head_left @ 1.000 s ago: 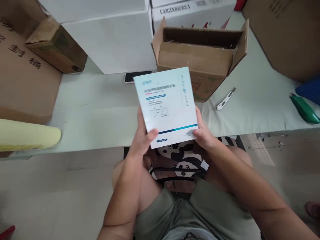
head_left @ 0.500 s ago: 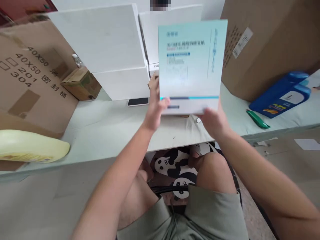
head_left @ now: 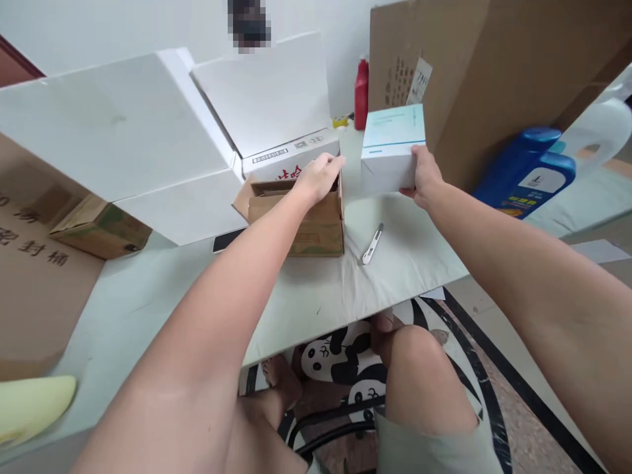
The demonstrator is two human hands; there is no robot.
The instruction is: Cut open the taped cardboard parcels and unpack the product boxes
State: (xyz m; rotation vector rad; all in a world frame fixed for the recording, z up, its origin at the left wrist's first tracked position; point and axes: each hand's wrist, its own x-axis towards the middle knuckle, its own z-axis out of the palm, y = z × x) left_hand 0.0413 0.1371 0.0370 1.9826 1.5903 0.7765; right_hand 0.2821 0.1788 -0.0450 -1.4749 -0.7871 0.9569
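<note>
A white and pale-teal box (head_left: 394,151) is in my right hand (head_left: 425,176), which grips its near right corner with the thumb on the front. The box is at the right of the bench, beside the red bottle. My left hand (head_left: 318,178) lies over the opened brown carton (head_left: 316,237), palm down with loosely bent fingers at its right rim. Whether those fingertips touch the rim is unclear, and nothing shows in them. A utility knife (head_left: 372,245) with a pale handle lies on the bench between the carton and my right forearm.
White boxes (head_left: 118,125) with raised panels stand behind the carton. A phone (head_left: 227,241) lies by my left forearm. A red bottle (head_left: 361,95), a blue jug (head_left: 530,174) and a large brown carton (head_left: 474,72) are on the right. A yellow bottle (head_left: 34,408) lies at the left.
The teal box went from both hands to my right hand alone, lower and further right. My left hand let go and moved over the brown carton. The view has shifted right.
</note>
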